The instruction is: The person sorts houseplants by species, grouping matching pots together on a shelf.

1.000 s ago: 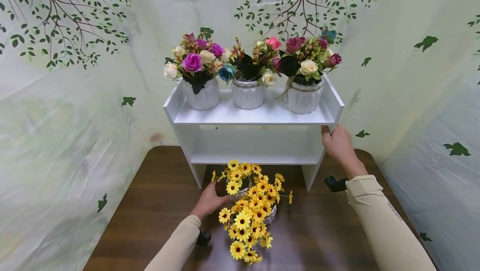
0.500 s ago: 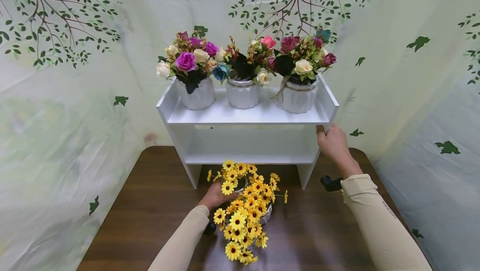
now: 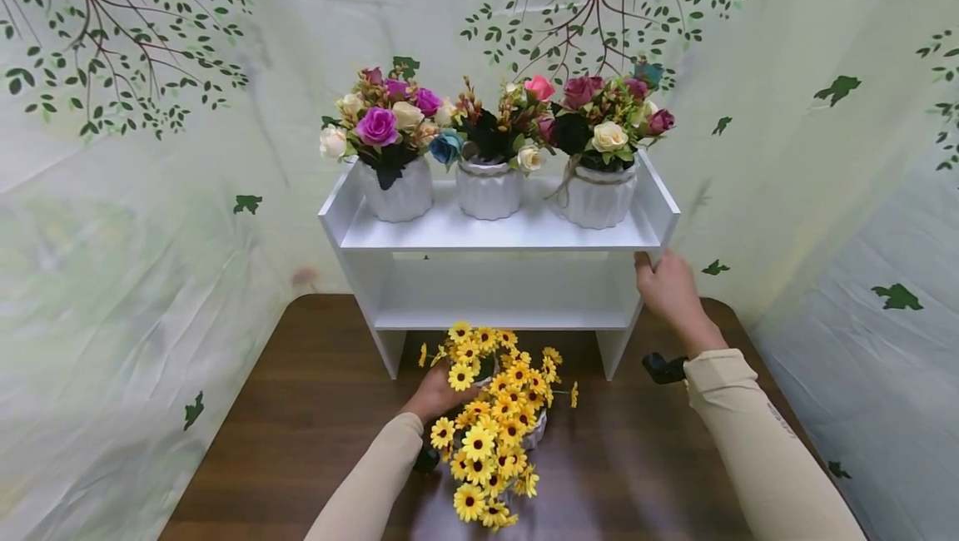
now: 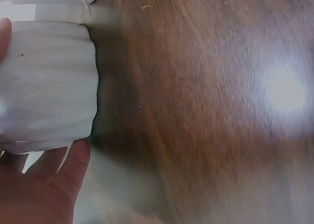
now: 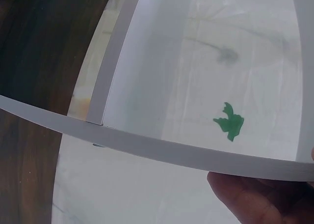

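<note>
My left hand (image 3: 440, 394) grips the white ribbed pot (image 4: 49, 86) of the rear yellow daisies (image 3: 463, 351), partly hidden behind the blooms. The left wrist view has the thumb on one side of this pot and several fingers on the other. More yellow daisies (image 3: 479, 445) in white pots stand just in front, close together. My right hand (image 3: 670, 291) holds the right side panel of a white two-tier shelf (image 3: 498, 235), just under its upper board. In the right wrist view its fingers (image 5: 245, 197) lie against the panel's edge (image 5: 196, 154).
On the shelf's upper board stand three white pots with mixed roses: a purple bunch (image 3: 397, 196), a middle one (image 3: 489, 191) and a right one (image 3: 599, 200) tied with twine. The brown table (image 3: 285, 416) lies beneath. A leaf-printed cloth backdrop (image 3: 300, 108) hangs behind.
My left hand has moved right and closed round the rear daisy pot; its thumb and fingers were spread beside it earlier. The right hand keeps its hold on the shelf. The head view shifted slightly.
</note>
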The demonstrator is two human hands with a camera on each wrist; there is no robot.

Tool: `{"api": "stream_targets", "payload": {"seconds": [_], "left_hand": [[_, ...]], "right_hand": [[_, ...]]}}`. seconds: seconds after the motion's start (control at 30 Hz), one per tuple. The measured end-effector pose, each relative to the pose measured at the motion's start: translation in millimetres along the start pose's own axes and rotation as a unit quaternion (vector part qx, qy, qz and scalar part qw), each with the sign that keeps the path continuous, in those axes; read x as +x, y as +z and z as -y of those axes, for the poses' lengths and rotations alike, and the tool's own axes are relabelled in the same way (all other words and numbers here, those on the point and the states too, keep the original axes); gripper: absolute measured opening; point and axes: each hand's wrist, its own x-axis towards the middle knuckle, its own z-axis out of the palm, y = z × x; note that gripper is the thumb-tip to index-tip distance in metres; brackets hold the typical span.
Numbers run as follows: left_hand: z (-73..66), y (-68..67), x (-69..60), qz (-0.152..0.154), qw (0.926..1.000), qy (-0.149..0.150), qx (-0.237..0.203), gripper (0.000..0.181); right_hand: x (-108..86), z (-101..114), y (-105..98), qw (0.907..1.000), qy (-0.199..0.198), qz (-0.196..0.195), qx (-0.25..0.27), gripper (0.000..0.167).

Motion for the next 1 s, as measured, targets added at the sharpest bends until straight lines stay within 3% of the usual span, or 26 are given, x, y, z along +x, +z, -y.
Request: {"api": "stream_targets", "payload": {"seconds": [0.23,0.5,0.77,0.87,0.93,1.0], "left_hand": [[1.6,-1.2,-3.9,-0.023,0.9993,0.026,0.016,0.088],[9.1,-15.0,-16.3,-0.055,0.9972,0.051,-0.002,0.073],[6.5,-52.9,-61.0,-0.082,0.9957,0.041,0.006,0.07],[2.3,-71.1,-75.4,-0.099,0.9936,0.054,0.003,0.074],[-2.1,-83.6,-85.3,-0.104,0.9932,0.049,-0.02,0.086],[-6.7,-96.2,-94.3,-0.115,0.992,0.051,-0.013,0.093]], "right_hand": [[-0.6,0,2,1.0,-0.006,-0.002,-0.003,0.036],[0.5,1,1,0.9999,-0.005,-0.008,-0.007,0.036],[1.1,0,0,0.9999,-0.006,0.002,-0.008,0.036],[1.1,-1,-1,0.9999,-0.003,0.001,-0.011,0.034],[1.2,-2,-2,0.9999,-0.005,-0.001,-0.011,0.033],[1.2,-2,-2,0.9999,-0.007,-0.001,-0.007,0.032]]}}
